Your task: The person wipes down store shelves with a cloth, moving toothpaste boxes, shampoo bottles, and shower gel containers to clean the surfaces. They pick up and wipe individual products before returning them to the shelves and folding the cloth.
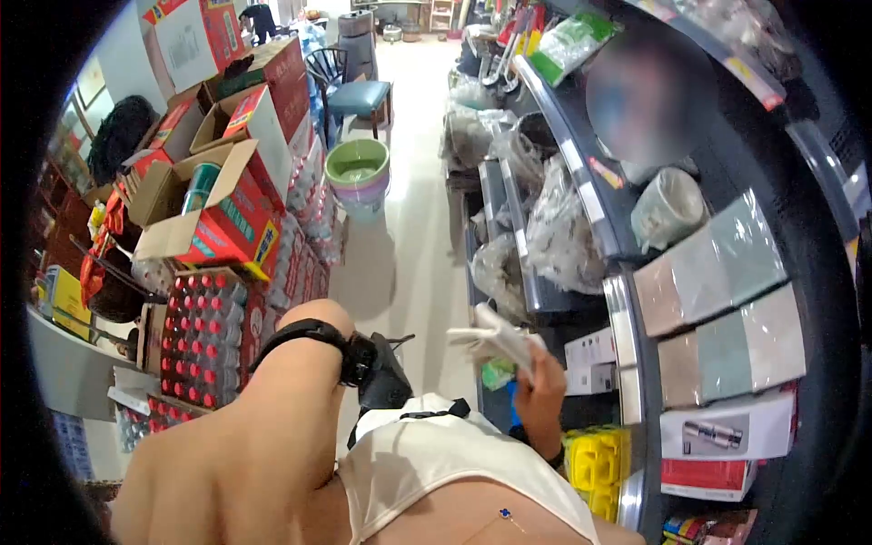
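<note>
My right hand (pixel 543 386) is closed around an off-white bundle (pixel 498 341) that looks like folded cloth or work gloves; the exact kind is hard to make out. The bundle juts up and left over the aisle, beside the lower shelf. Below it, a small green packet (pixel 497 373) shows, partly covered by the hand. On the other side, my left arm is bent, with a black strap and a black device (pixel 381 374) at the wrist. Only the rounded back of my left hand (pixel 320 314) shows past the strap; its fingers are hidden.
Cartons (pixel 222 222) and red-capped bottles (pixel 202 336) are stacked along the left. A green-and-purple tub (pixel 358 173) and a blue-seated chair (pixel 361 97) stand farther up the aisle. Dark shelves at right hold wrapped plastic goods (pixel 568 227), flat packets (pixel 727 263) and yellow items (pixel 595 468).
</note>
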`<act>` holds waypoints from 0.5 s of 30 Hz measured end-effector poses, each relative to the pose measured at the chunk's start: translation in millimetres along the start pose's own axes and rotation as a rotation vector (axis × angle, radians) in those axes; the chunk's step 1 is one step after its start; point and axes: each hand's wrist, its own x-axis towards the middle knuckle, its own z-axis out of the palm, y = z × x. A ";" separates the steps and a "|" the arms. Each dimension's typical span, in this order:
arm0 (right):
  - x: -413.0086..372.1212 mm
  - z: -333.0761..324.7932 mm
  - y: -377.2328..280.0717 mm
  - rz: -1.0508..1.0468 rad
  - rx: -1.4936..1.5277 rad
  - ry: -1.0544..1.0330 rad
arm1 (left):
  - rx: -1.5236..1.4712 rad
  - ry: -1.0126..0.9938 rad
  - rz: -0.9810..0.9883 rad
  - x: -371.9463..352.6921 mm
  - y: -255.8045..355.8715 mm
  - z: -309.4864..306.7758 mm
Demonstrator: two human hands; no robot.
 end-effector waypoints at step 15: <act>188.2 193.9 0.3 0.073 0.067 -0.696 | 0.091 2.109 3.422 -245.3 48.8 -268.8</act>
